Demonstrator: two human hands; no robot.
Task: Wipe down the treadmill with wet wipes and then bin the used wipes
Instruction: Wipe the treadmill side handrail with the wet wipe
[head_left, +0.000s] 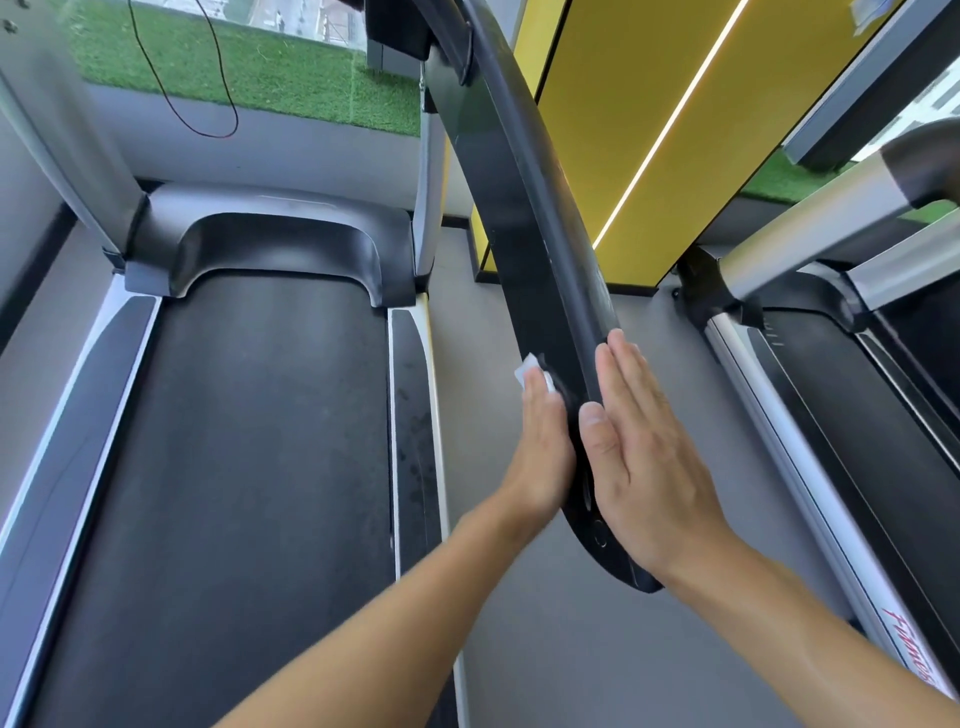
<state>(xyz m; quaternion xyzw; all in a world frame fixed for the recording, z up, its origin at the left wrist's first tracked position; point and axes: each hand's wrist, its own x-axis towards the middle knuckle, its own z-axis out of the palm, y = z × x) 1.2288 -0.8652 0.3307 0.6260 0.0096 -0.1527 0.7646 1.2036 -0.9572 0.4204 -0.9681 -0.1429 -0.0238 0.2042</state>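
Note:
The treadmill's black right handrail (524, 218) runs from the top centre down to the middle of the view. My left hand (543, 447) lies flat against its left side and presses a white wet wipe (525, 370) onto it; only a corner of the wipe shows past my fingertips. Against the rail's right side rests my right hand (644, 457), fingers straight and together, holding nothing. The treadmill's dark belt (249, 467) lies below on the left.
A second treadmill (831, 395) with a silver rail stands on the right. Grey floor (519, 649) runs between the two machines. A yellow wall panel (649, 130) and green artificial turf (291, 78) lie ahead. No bin is in view.

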